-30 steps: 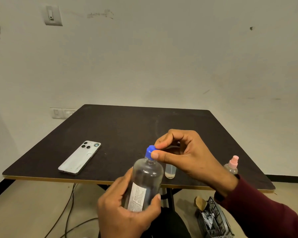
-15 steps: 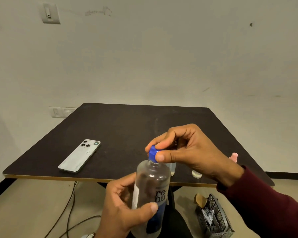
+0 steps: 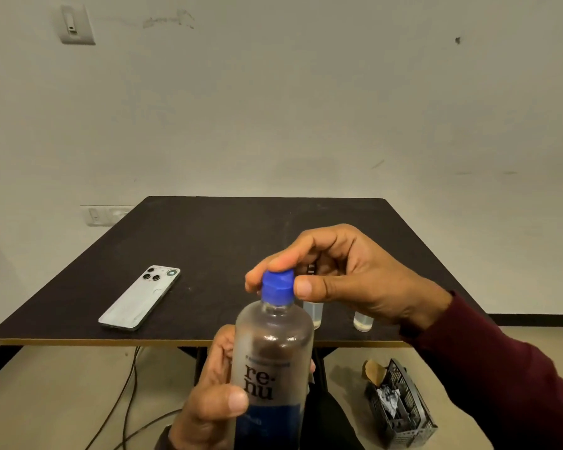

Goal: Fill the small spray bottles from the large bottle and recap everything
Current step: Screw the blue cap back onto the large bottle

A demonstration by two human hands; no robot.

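From the head view, the step in hand looks like turning the blue cap (image 3: pixel 277 285) on the large bottle (image 3: pixel 272 358), though whether it is being loosened or tightened cannot be told. The right hand (image 3: pixel 348 277) pinches the cap, thumb on its near right side and forefinger curled over its far top. The left hand (image 3: pixel 215 394) grips the bottle's body, thumb pressed across the front just left of the printed label.

Just beyond the right thumb, two small clear bottles (image 3: pixel 313 313) stand on the dark matte table (image 3: pixel 225 235), each with a little pale liquid at its base; their tops are hidden behind the hand. The next move probably calls for a steady twist against the left hand's hold.

The large bottle is smooth, clear, round plastic with a blue lower band; the cap is faceted and opaque. A flat pale phone (image 3: pixel 140 297) lies well to the left of the fingers.
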